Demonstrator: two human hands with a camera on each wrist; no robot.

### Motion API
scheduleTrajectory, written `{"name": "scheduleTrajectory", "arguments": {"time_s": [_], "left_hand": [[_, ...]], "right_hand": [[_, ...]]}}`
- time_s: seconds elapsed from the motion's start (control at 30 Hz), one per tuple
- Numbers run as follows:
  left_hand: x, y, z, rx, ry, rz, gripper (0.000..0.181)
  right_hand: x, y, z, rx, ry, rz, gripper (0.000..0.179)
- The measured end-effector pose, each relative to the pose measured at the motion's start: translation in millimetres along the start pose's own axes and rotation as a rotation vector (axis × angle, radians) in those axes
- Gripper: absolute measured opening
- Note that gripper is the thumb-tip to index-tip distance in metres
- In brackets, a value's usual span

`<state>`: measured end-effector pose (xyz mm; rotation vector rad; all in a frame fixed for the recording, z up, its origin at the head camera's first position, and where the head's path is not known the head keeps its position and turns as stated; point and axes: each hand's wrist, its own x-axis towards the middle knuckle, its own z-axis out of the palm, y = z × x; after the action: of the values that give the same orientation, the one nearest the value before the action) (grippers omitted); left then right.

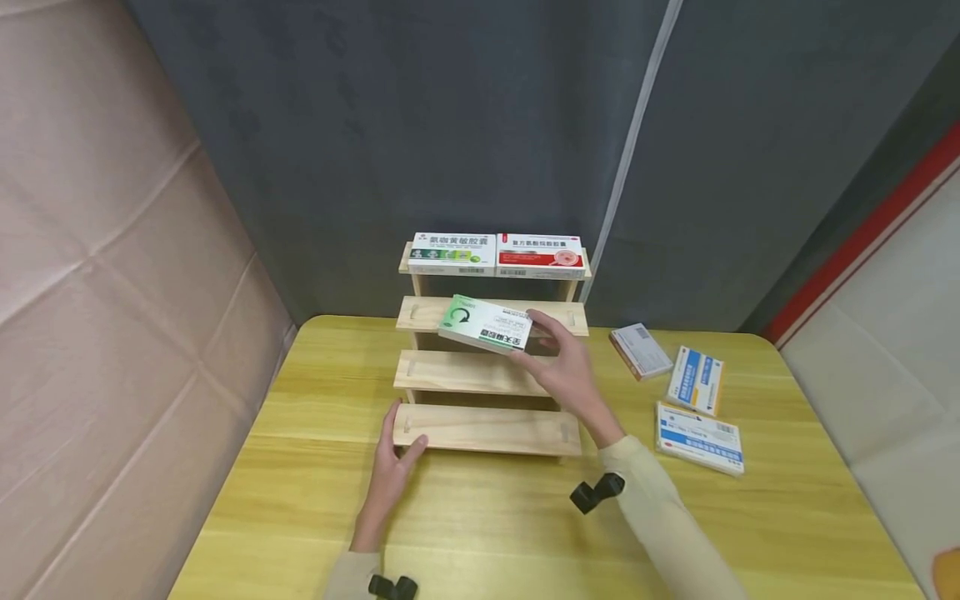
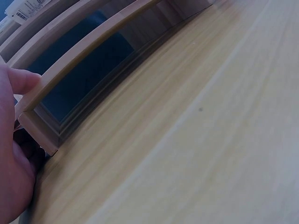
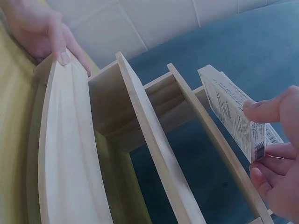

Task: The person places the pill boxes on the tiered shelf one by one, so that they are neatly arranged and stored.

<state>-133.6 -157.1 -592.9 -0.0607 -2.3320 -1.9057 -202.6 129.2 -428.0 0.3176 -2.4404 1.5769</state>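
A wooden stepped display rack (image 1: 487, 430) with several tiers stands on the table. My left hand (image 1: 388, 479) grips the left end of its lowest tier; in the left wrist view the thumb (image 2: 25, 81) lies on the front edge, the other fingers round the side. My right hand (image 1: 567, 368) pinches the right end of a green-and-white medicine box (image 1: 486, 325), thumb on one side and fingers on the other. This box is tilted at the second tier from the top; whether it touches the board I cannot tell. In the right wrist view its printed side (image 3: 229, 109) shows.
On the top tier lie a green-and-white medicine box (image 1: 453, 253) and a red-and-white one (image 1: 540, 255), side by side. Right of the rack, the table (image 1: 480, 533) bears a white box (image 1: 641, 351), a blue-and-yellow box (image 1: 695, 380) and a blue-and-white box (image 1: 699, 437). A dark curtain (image 1: 420, 125) hangs behind.
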Motion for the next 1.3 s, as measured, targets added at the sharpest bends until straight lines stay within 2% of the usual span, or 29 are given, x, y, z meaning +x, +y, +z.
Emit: {"name": "scheduleTrajectory", "arguments": {"time_s": [0.17, 0.5, 0.83, 1.17, 1.3], "left_hand": [[0.0, -0.4, -0.7, 0.004, -0.002, 0.003, 0.078], [0.3, -2.8, -1.8, 0.003, 0.003, 0.002, 0.077], [0.8, -3.4, -0.3, 0.0, -0.002, 0.006, 0.078], [0.5, -4.3, 0.4, -0.008, 0.002, 0.011, 0.078], [0.4, -3.9, 0.3, -0.014, 0.003, 0.011, 0.078]], "right_hand": [[6.6, 0.9, 4.0, -0.013, -0.023, 0.025, 0.069], [21.8, 0.1, 12.7, -0.073, -0.054, -0.041, 0.065], [41.5, -0.9, 14.5, -0.142, -0.117, -0.048, 0.065], [58.4, -0.1, 13.5, -0.07, -0.23, -0.074, 0.059], [60.9, -0.4, 13.5, -0.088, -0.255, -0.087, 0.054]]}}
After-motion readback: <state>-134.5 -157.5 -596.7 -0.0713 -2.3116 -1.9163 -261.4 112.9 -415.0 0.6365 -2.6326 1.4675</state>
